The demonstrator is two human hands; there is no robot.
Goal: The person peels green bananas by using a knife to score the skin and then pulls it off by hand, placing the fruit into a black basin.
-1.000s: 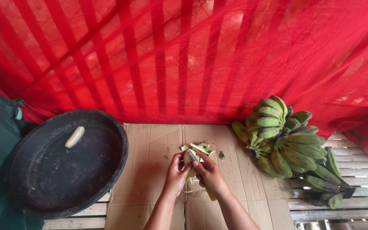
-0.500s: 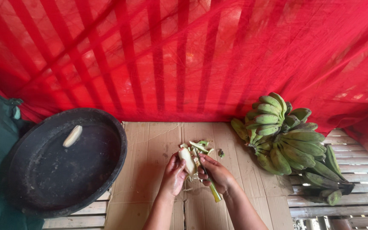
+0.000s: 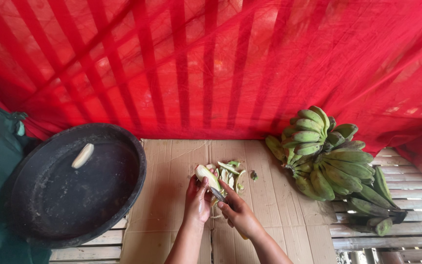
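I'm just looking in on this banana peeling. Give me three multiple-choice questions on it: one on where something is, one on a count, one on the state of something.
1. Where does the bunch of green bananas lie?
A. inside the black pan
B. right of the cardboard sheet, on the wooden slats
C. in the person's lap

2. How many peeled bananas lie in the black pan?
A. one
B. three
C. six

3. What state is the banana in the left hand in?
A. whole in its green skin
B. partly peeled, pale flesh showing
C. cut into slices

Answers:
1 B: the bunch rests at the right edge of the cardboard sheet, by the red netting.
2 A: a single pale peeled banana lies near the pan's far rim.
3 B: the held banana shows pale flesh, and the right hand works at it with a blade.
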